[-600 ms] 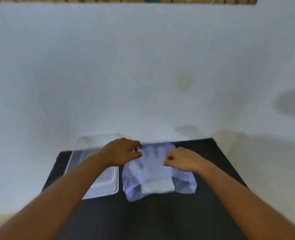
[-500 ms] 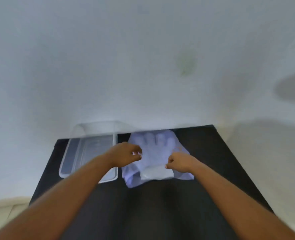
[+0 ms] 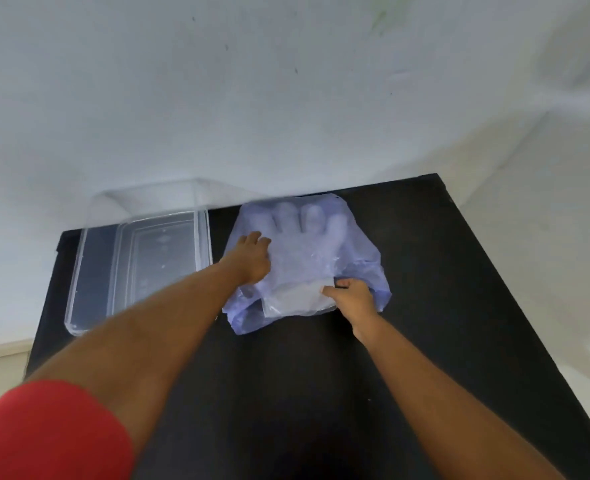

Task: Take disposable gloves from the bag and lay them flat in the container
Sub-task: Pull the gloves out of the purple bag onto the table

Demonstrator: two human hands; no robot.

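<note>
A pale purple plastic bag (image 3: pixel 366 268) lies on the black table (image 3: pixel 425 306) near its far edge. A stack of clear disposable gloves (image 3: pixel 304 237) lies on it, fingers pointing away, with a whitish cuff end (image 3: pixel 297 301) toward me. My left hand (image 3: pixel 250 259) rests on the left side of the gloves and bag, fingers bent down onto the plastic. My right hand (image 3: pixel 350 294) pinches the cuff end at its right corner. The clear rectangular container (image 3: pixel 141 268) stands to the left of the bag; I see nothing in it.
A white wall (image 3: pixel 286 98) rises right behind the table. The container's far end overhangs the table's back edge. A red sleeve (image 3: pixel 47 431) shows at the lower left. The table's edge runs diagonally on the right.
The view has tilted down and closer. My left hand has slid onto the left side of the gloves, and my right hand has dropped to the cuff end near me.
</note>
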